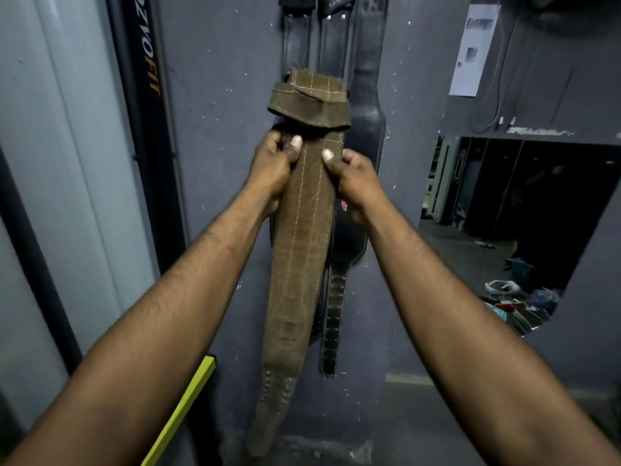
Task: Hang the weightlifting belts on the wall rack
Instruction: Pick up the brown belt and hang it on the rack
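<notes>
Far to my left stands a pale panel (pixel 67 163), and beside it a black upright (pixel 148 129) with lettering running down it: "FIT" in orange is plain, the grey letters before it look like "ZVO", and the top is cut off. Low down, a yellow bar (pixel 188 408) slants against the grey wall (pixel 218 129).

My left hand (pixel 272 166) grips the left edge of the brown belt (pixel 302 237), thumb pressed on its stitched face and fingers curled behind. The belt hangs lengthwise before the wall, its top end folded over into a loop above my knuckles and its punched tail trailing low. My right hand (pixel 353 183) pinches the right edge at the same height, thumb in front.

Directly behind the brown belt, between it and the wall, hang the black belts (pixel 366 105), running up out of view; one holed strap (pixel 334 317) dangles just right of mine. A red mark shows on one by my right wrist, too hidden to read.

Further right are a paper sheet (pixel 472 52), its print blurred, some cables (pixel 504 95), and a dark opening (pixel 504 213) with clutter on the floor.
</notes>
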A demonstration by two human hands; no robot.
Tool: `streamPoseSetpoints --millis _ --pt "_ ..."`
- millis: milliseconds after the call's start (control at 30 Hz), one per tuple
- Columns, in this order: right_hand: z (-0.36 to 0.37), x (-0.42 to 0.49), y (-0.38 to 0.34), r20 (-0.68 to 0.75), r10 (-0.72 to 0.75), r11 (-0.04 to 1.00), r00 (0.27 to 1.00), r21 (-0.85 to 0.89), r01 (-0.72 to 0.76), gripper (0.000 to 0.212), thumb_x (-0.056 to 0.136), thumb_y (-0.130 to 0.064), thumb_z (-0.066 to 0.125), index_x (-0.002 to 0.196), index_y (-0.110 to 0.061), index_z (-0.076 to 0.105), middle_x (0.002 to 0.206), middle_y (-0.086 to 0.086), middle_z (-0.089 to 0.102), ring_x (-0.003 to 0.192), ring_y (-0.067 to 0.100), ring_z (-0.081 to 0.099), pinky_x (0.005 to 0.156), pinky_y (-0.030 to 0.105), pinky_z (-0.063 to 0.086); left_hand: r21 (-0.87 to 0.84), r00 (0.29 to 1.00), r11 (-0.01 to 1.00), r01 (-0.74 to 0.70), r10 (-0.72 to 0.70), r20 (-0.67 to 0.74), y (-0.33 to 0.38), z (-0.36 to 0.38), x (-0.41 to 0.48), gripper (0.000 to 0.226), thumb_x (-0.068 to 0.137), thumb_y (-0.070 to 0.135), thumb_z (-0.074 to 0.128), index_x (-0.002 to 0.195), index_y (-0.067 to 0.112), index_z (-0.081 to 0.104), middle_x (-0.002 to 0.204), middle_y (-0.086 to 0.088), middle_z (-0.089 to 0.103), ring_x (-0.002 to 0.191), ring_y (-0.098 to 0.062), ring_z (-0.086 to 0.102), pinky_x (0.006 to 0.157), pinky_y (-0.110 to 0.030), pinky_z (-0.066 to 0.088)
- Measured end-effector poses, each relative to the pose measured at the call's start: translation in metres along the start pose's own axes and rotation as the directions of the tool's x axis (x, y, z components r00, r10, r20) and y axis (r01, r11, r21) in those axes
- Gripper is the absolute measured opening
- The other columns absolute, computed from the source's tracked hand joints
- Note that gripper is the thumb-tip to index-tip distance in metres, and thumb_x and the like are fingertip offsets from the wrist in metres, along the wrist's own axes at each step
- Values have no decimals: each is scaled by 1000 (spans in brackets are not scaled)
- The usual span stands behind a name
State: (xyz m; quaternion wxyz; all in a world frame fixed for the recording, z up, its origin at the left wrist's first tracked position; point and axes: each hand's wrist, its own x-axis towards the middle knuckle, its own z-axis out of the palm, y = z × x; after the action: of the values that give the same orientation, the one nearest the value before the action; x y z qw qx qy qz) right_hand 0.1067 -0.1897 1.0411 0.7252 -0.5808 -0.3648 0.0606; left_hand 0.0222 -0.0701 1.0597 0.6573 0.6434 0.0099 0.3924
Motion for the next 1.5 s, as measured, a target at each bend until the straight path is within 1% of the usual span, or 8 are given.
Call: streamPoseSetpoints --millis 167,367,567,800,900,1067,1233,1500 --pt "10 5 3 -156 23 971 988 238 15 10 96 -16 62 96 -8 68 81 8 74 72 17 71 67 32 60 282 988 958 -57 13 155 -15 -3 -23 37 102 24 50 137 29 38 126 7 57 107 -6 59 86 -27 52" --pt "30 0 18 -282 90 933 955 359 18 9 95 -13 64 88 -9 69 82 11 72 73 20 68 81 41 58 622 972 755 -210 227 54 -34 -6 -33 30 99 18 52 129 22 50 118 9 64 103 -12 62 83 -22 42" --pt "19 -4 13 -308 -41 939 950 314 142 5 92 -8 65 92 -6 69 87 13 71 82 25 65 82 43 57 490 973 861 -135 23 228 -55 -22 -41 54 93 20 64 141 28 42 130 7 61 117 -11 59 102 -31 47" --pt "10 -12 12 -371 -26 948 928 286 141 6 93 -11 65 92 -6 69 84 10 72 77 20 66 77 38 58 475 986 868 -147 91 139 -71 -5 -62 35 97 21 60 129 24 47 109 19 62 90 12 59 79 -9 46" --pt "4 -14 4 -379 -32 955 925 262 140 9 94 -14 65 95 -6 69 85 9 73 75 18 68 78 40 60 451 981 890 -59 -32 191 -87 -6 -74 46 94 22 65 134 29 42 114 18 59 100 -1 60 90 -23 49" --pt "-4 -20 9 -428 4 951 904 280 128 12 94 -14 65 96 -3 69 89 13 72 79 22 67 81 43 59 499 992 861 -96 41 120 -102 2 -83 46 94 20 64 136 28 49 112 16 64 94 4 59 80 -9 42" --pt "-7 -26 8 -416 29 953 909 285 100 6 93 -12 66 88 -10 69 88 12 73 79 21 68 79 42 60 510 976 859 51 -152 157 -124 -9 -85 39 88 26 72 125 22 62 118 4 71 108 -14 67 101 -41 53" --pt "-8 -30 9 -429 32 959 903 267 93 5 92 -14 67 88 -13 69 91 12 74 81 22 69 82 47 60 498 963 863 88 -202 180 -139 -14 -96 43 84 30 76 124 25 63 117 6 72 107 -12 67 99 -39 54"
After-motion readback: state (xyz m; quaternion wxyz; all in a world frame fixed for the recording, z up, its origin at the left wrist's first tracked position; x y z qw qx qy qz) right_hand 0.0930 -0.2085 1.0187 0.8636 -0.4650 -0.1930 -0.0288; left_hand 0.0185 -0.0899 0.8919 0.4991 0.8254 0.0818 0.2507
